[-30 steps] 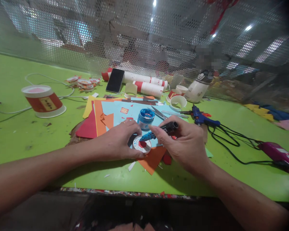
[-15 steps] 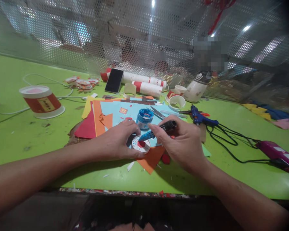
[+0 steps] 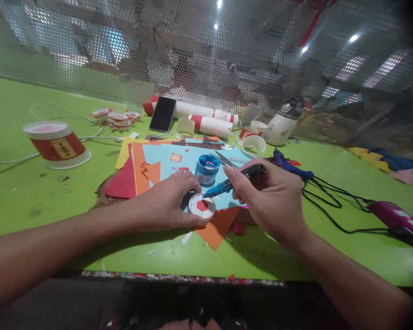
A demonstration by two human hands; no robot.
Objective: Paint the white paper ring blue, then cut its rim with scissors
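My left hand (image 3: 174, 200) grips a small round white disc (image 3: 207, 213) by its left edge, thumb at the near side and fingers at the far side. A red hexagon fills the disc's middle, and small blue dots cover the left part of its ring. In my right hand (image 3: 271, 201) is a black marker pen (image 3: 222, 187) smeared with blue paint at its front end, its tip just over the disc's far edge. Behind the disc stands an open jar of blue paint (image 3: 206, 176). Orange paper (image 3: 216, 231) lies under the disc.
Coloured paper sheets (image 3: 120, 181) and scissors (image 3: 226, 160) lie around the jar. A paper cup (image 3: 60, 149) stands left. Toward the back are a phone (image 3: 163, 113), paper tubes (image 3: 211, 126) and a bottle (image 3: 284, 123). A blue glue gun (image 3: 292, 168) with cords lies right.
My right hand has moved to the right with the marker pen, whose tip has shifted from the disc's upper middle toward its far edge. My left hand stays nearly still.
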